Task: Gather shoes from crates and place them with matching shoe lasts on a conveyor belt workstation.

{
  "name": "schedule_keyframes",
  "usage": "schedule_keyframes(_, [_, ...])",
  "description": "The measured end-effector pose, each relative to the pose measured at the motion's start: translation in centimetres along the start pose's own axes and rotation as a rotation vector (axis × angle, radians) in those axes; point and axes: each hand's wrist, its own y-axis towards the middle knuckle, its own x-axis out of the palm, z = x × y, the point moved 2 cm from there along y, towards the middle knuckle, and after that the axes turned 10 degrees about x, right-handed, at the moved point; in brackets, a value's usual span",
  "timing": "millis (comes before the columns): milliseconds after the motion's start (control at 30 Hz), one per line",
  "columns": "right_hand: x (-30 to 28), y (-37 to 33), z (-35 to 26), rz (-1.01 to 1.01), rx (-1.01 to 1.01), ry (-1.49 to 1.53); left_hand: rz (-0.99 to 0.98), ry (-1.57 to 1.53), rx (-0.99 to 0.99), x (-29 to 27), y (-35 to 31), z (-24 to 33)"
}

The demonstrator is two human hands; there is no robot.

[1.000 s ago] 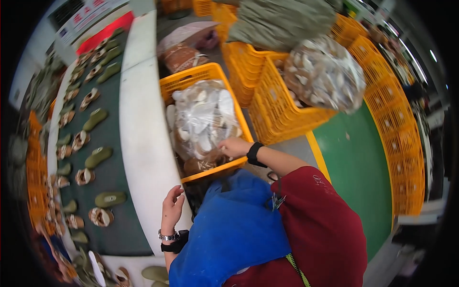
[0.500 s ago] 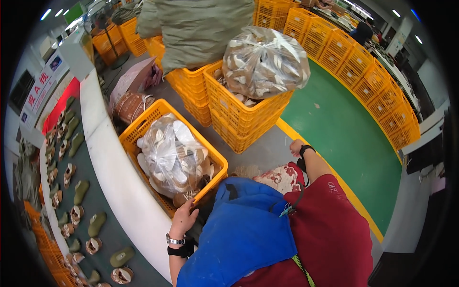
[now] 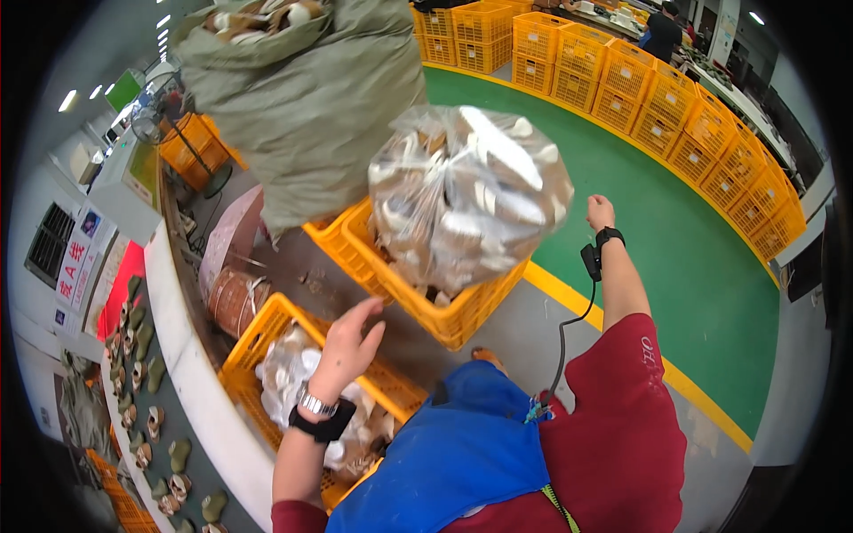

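Head view: my left hand (image 3: 348,345) hovers spread wide over one crate (image 3: 258,330) at seven o'clock; my right hand (image 3: 601,211) is fisted, holding nothing I can see, at two o'clock beside one bag (image 3: 466,197).

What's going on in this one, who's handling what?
A person in a red top and blue apron stands among orange crates beside a conveyor belt carrying shoe soles. The left hand is open, empty, above the near orange crate, which holds a clear bag of pale parts. The right hand is out to the side over the green floor, loosely closed, apparently holding nothing. A fuller clear bag sits in the stacked crates ahead, next to a grey-green sack.
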Motion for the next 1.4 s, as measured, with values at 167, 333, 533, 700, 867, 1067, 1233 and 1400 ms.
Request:
schedule_keyframes(167, [3.6, 4.0, -4.4, -0.243, -0.05, 0.216, 0.129, 0.439, 0.376, 6.0, 20.1, -2.2])
schedule_keyframes(333, [8.5, 5.2, -2.7, -0.65, 0.232, 0.518, 0.022, 0.67, 0.391, 10.7, 27.7, -6.9])
schedule_keyframes(533, [2.9, -5.8, -7.1, -0.739, -0.044, 0.31, 0.11, 0.652, 0.325, 3.1, 27.0, -5.2])
schedule_keyframes(700, [0.8, -19.8, -6.3, -1.129, -0.057, 0.314, 0.041, 0.733, 0.281, -3.3, 26.5, -3.8])
schedule_keyframes(867, [4.0, -21.2, -5.8, -1.735, -0.34, -0.041, -0.14, 0.717, 0.367, 0.3, 24.0, -9.6])
schedule_keyframes(1067, [11.5, 0.0, -9.4, -1.449, -0.502, -0.263, -0.026, 0.399, 0.165, 8.7, 26.7, -11.0])
schedule_keyframes(1233, [16.9, 7.5, -16.2, -0.411, -0.614, -0.589, -0.113, 0.409, 0.14, 8.3, 27.7, -10.5])
schedule_keyframes(1400, [23.5, 7.1, -17.6, -0.489, -0.963, -0.86, -0.165, 0.44, 0.12, 8.4, 27.8, -10.7])
